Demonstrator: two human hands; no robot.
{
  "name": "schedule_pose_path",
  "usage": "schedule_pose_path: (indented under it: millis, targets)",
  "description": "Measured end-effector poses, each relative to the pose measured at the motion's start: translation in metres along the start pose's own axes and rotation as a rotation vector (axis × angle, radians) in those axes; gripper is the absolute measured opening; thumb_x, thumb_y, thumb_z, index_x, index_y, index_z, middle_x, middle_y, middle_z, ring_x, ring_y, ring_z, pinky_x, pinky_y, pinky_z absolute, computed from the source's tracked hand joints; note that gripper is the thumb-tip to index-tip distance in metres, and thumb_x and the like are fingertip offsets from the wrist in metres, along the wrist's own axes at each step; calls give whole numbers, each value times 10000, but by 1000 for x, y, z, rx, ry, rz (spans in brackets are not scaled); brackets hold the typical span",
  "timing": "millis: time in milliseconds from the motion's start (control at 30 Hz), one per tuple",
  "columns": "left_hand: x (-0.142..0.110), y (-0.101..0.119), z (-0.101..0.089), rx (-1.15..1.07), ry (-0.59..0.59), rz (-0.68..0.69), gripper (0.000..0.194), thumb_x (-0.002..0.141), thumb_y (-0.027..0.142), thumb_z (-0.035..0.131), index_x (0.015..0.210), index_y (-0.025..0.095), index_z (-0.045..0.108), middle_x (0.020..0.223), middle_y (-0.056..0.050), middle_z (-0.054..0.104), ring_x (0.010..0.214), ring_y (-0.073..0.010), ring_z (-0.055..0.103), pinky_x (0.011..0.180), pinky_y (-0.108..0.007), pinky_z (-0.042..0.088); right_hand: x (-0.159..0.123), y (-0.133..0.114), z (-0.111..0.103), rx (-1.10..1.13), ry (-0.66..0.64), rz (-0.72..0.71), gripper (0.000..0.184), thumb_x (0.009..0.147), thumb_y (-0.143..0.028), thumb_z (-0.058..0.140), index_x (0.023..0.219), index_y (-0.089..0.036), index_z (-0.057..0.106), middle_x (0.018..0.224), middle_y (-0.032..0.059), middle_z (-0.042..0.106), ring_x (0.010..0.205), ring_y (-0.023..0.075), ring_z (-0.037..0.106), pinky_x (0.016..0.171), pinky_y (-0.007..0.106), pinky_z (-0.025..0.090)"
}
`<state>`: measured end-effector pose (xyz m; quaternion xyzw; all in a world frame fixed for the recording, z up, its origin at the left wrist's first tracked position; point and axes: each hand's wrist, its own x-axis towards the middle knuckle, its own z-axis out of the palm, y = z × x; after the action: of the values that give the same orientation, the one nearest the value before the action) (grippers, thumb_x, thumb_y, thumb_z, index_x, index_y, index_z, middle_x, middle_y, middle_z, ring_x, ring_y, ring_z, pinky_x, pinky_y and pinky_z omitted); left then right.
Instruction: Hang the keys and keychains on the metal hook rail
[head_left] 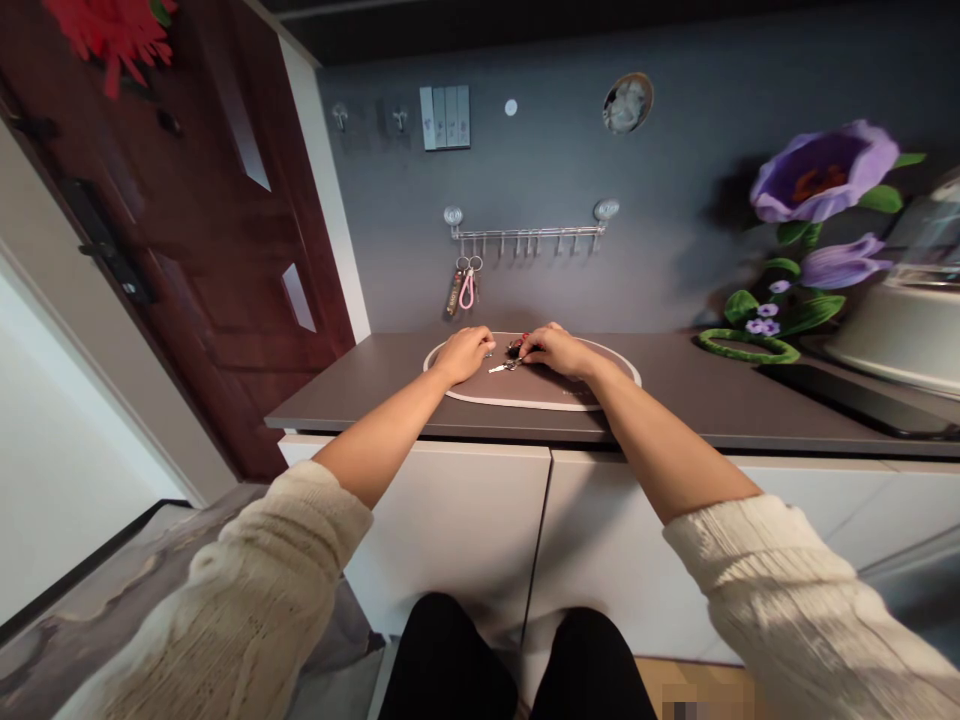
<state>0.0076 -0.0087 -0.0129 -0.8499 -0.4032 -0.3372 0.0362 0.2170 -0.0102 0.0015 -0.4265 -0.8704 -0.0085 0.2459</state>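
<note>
On the oval brown mat (525, 398) with a pale rim, a small bunch of keys (498, 369) lies between my hands, with a silver key pointing left and dark and red pieces beside it. My right hand (559, 352) is closed, its fingertips pinching the bunch at its right side. To the left, my left hand (465, 353) rests over the mat with curled fingers. A tiny shiny bit shows at its fingertips, too small to name.
A clear hook rail (529, 234) on the grey wall carries a pink-looped keychain (467, 288) at its left end. Purple artificial flowers (825, 180), a black flat slab (847, 398) and a pale domed appliance (911, 325) stand right on the dark counter (352, 388). A brown door (187, 200) is left.
</note>
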Motion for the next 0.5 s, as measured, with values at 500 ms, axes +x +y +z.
schedule_pose_path:
  millis: [500]
  targets:
    - [1, 6, 0, -14, -24, 102, 179, 826, 247, 437, 872, 187, 599, 895, -37, 625, 868, -167, 535, 797, -294, 397, 1, -19, -1, 118, 110, 53, 143, 763, -204, 482, 834, -179, 603, 779, 17, 636, 700, 128, 536, 667, 237, 383]
